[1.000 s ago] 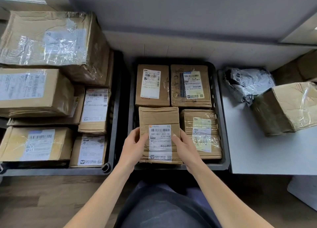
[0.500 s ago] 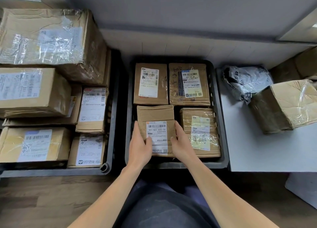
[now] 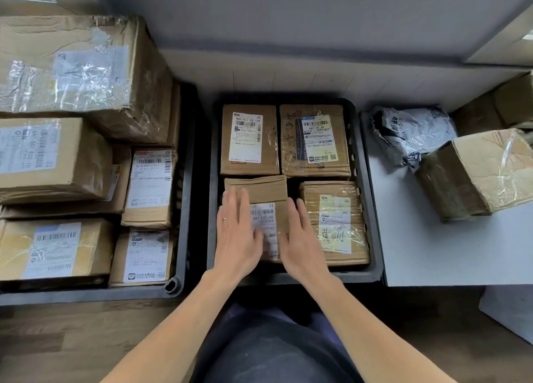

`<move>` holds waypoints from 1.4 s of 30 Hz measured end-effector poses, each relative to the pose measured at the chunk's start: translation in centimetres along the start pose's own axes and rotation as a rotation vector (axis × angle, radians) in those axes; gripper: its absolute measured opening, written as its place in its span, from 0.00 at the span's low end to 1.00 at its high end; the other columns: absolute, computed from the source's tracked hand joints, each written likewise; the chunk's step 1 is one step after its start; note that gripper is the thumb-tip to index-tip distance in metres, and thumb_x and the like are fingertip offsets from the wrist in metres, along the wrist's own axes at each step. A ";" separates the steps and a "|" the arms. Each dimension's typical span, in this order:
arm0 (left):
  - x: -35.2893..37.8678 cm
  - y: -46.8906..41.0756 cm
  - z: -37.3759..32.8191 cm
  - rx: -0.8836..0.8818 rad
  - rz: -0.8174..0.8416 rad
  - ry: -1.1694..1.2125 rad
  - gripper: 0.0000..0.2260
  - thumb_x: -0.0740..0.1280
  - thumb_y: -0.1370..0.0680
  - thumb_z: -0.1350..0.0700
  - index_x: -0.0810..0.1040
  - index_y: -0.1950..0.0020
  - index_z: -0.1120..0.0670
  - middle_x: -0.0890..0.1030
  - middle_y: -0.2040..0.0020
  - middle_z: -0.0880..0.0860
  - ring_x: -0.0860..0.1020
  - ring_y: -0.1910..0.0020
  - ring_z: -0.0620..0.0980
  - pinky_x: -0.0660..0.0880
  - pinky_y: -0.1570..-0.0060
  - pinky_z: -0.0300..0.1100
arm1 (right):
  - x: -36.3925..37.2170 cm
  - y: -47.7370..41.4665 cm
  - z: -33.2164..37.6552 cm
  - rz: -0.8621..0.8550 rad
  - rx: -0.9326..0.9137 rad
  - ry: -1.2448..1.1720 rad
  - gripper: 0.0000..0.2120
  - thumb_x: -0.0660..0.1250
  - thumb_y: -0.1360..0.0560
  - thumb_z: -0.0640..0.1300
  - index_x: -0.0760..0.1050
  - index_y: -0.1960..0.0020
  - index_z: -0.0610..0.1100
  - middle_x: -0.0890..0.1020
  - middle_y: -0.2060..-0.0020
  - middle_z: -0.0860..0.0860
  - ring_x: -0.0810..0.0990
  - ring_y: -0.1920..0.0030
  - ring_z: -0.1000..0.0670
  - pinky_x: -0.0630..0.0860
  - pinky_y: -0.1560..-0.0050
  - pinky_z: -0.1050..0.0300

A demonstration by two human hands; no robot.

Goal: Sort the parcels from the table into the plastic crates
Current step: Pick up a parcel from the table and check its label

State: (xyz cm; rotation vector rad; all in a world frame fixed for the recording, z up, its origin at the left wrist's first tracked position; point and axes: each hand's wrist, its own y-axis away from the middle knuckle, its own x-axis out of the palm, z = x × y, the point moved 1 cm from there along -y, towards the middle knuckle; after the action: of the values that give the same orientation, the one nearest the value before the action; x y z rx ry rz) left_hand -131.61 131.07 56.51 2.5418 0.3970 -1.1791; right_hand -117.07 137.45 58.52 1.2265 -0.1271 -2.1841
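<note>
My left hand (image 3: 237, 240) and right hand (image 3: 303, 242) lie flat on a parcel (image 3: 256, 189).
Creased brown cardboard, white barcode label, seven o'clock in the crate (image 3: 372, 209); fingers straight, gripping nothing.

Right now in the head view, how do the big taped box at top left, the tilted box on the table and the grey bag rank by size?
1. big taped box
2. tilted box, partly cut by the frame edge
3. grey bag
Nearness to the camera may flatter the first.
</note>
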 end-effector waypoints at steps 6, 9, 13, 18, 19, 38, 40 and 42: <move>1.1 -3.9 0.5 0.083 0.039 -0.260 0.28 0.46 0.13 0.48 0.45 0.15 0.58 0.43 0.15 0.58 0.37 0.17 0.53 0.30 0.21 0.46 | 1.8 -2.7 -0.4 -0.047 -0.188 0.412 0.31 0.45 0.14 0.53 0.46 0.15 0.40 0.40 0.16 0.44 0.37 0.17 0.43 0.44 0.17 0.43; 2.1 -4.0 1.1 0.106 -0.007 -0.359 0.28 0.44 0.15 0.48 0.52 0.17 0.61 0.53 0.16 0.60 0.46 0.17 0.56 0.40 0.19 0.51 | 1.8 -4.4 -0.4 -0.040 -0.201 0.455 0.33 0.36 0.15 0.55 0.39 0.16 0.39 0.36 0.17 0.43 0.34 0.17 0.43 0.41 0.18 0.43; 2.9 -4.0 1.4 0.144 -0.051 -0.424 0.28 0.46 0.15 0.50 0.53 0.17 0.62 0.55 0.16 0.61 0.51 0.16 0.59 0.47 0.19 0.55 | 2.2 -5.3 -0.9 -0.017 -0.180 0.431 0.33 0.35 0.15 0.58 0.33 0.17 0.41 0.31 0.18 0.46 0.31 0.18 0.47 0.36 0.18 0.49; 3.2 -3.7 1.6 0.146 -0.022 -0.448 0.30 0.43 0.16 0.48 0.51 0.17 0.63 0.52 0.16 0.62 0.49 0.16 0.60 0.51 0.18 0.58 | 3.0 -5.4 -1.3 -0.040 -0.172 0.439 0.32 0.38 0.13 0.57 0.35 0.16 0.42 0.34 0.17 0.46 0.35 0.17 0.47 0.39 0.17 0.50; 3.2 -3.7 1.5 0.148 -0.030 -0.452 0.30 0.43 0.16 0.48 0.52 0.17 0.63 0.52 0.16 0.62 0.50 0.16 0.60 0.52 0.18 0.58 | 3.2 -5.5 -1.4 -0.045 -0.174 0.443 0.32 0.39 0.13 0.57 0.35 0.16 0.42 0.34 0.17 0.45 0.36 0.16 0.47 0.39 0.17 0.49; 4.7 -4.1 1.7 0.133 -0.025 -0.544 0.30 0.48 0.14 0.49 0.46 0.17 0.63 0.45 0.16 0.62 0.44 0.16 0.61 0.42 0.18 0.57 | 3.9 -6.1 -2.5 -0.063 -0.187 0.466 0.31 0.41 0.13 0.54 0.37 0.17 0.41 0.34 0.17 0.44 0.44 0.16 0.47 0.45 0.17 0.49; 4.5 -4.2 1.7 0.128 -0.013 -0.532 0.30 0.48 0.15 0.49 0.47 0.17 0.62 0.47 0.16 0.62 0.45 0.16 0.60 0.43 0.18 0.57 | 3.7 -6.0 -2.3 -0.043 -0.180 0.466 0.31 0.40 0.14 0.55 0.37 0.16 0.41 0.34 0.17 0.44 0.44 0.16 0.47 0.46 0.16 0.48; 4.0 -4.2 1.6 0.119 -0.020 -0.502 0.29 0.49 0.15 0.50 0.51 0.17 0.62 0.51 0.16 0.61 0.49 0.16 0.60 0.44 0.18 0.56 | 3.3 -5.9 -1.9 -0.035 -0.177 0.456 0.32 0.38 0.14 0.56 0.39 0.16 0.41 0.36 0.17 0.44 0.44 0.16 0.46 0.46 0.16 0.47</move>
State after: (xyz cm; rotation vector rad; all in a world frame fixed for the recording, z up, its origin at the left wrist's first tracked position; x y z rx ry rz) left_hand -131.80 134.77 51.72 2.2212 0.2320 -1.8260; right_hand -119.55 140.76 52.83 1.5909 0.2715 -1.8418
